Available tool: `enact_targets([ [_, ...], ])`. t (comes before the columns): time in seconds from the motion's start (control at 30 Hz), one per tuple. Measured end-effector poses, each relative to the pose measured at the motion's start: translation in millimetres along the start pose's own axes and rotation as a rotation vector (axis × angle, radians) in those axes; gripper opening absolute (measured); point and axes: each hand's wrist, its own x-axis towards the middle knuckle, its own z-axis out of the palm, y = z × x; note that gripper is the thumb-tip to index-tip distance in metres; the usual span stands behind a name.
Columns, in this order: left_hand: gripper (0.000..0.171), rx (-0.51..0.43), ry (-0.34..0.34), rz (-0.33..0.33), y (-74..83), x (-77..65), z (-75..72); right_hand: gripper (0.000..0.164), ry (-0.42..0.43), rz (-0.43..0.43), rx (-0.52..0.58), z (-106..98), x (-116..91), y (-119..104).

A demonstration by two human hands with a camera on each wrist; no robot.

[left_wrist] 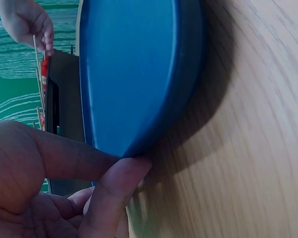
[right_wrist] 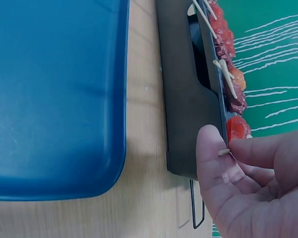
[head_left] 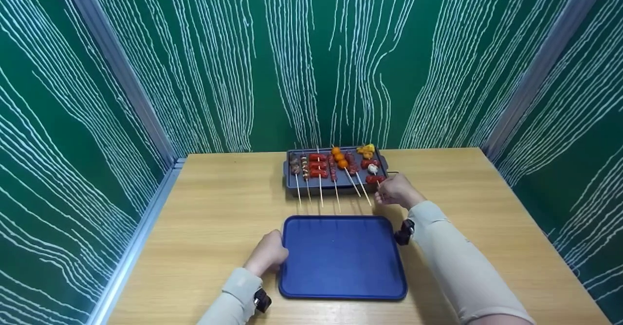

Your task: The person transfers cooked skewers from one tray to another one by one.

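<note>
My left hand (head_left: 268, 252) pinches the left edge of a blue tray (head_left: 340, 257) between thumb and finger; the tray is bare. Beyond the tray, at the right end of a dark tabletop grill (right_wrist: 188, 119), my right hand (head_left: 396, 190) pinches the stick of a mixed skewer (head_left: 373, 169). Red, white and yellow pieces are threaded on it, lying over the grill. In the right wrist view the stick's tip (right_wrist: 223, 152) pokes out between thumb and finger; most of the stick is hidden by the hand.
Several more skewers lie side by side on the grill, among them one with orange balls (head_left: 339, 157) and one with red chunks (head_left: 318, 165). Their sticks overhang its front edge. A wire handle (right_wrist: 194, 208) juts from the grill's right end. Green patterned walls enclose the wooden table (head_left: 214, 203).
</note>
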Motion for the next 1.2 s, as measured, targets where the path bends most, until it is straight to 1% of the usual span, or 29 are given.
enact_targets([
  [0.07, 0.014, -0.010, -0.003, -0.008, -0.4, 0.6, 0.5, 0.008, 0.003, 0.001, -0.016, 2, 0, -1],
  [0.2, 0.014, -0.024, -0.010, -0.020, -0.6, 0.8, 0.1, 0.007, -0.001, 0.000, -0.015, 4, 1, -3],
  [0.4, 0.015, -0.031, -0.010, -0.021, -0.7, 0.1, -0.1, 0.006, -0.002, 0.009, -0.004, 5, 2, -6],
  [0.57, 0.015, -0.033, -0.013, -0.027, -0.8, 0.4, -0.3, 0.013, -0.007, 0.023, -0.014, 3, 1, -9],
  [0.7, 0.019, -0.037, -0.011, -0.029, -1.4, 0.8, 0.4, 0.018, -0.009, 0.027, 0.001, 3, 0, -11],
  [0.77, 0.021, -0.034, -0.010, -0.028, -0.7, 1.3, 0.3, 0.018, -0.005, 0.023, 0.012, 2, -1, -12],
  [1.0, 0.023, 0.072, -0.001, -0.013, 1.4, 3.5, -0.4, 0.013, -0.020, -0.018, 0.053, 3, -3, -14],
  [1.2, 0.023, 0.053, -0.014, -0.030, 4.0, 2.1, -1.1, 0.014, -0.028, -0.031, 0.063, 4, -7, -18],
])
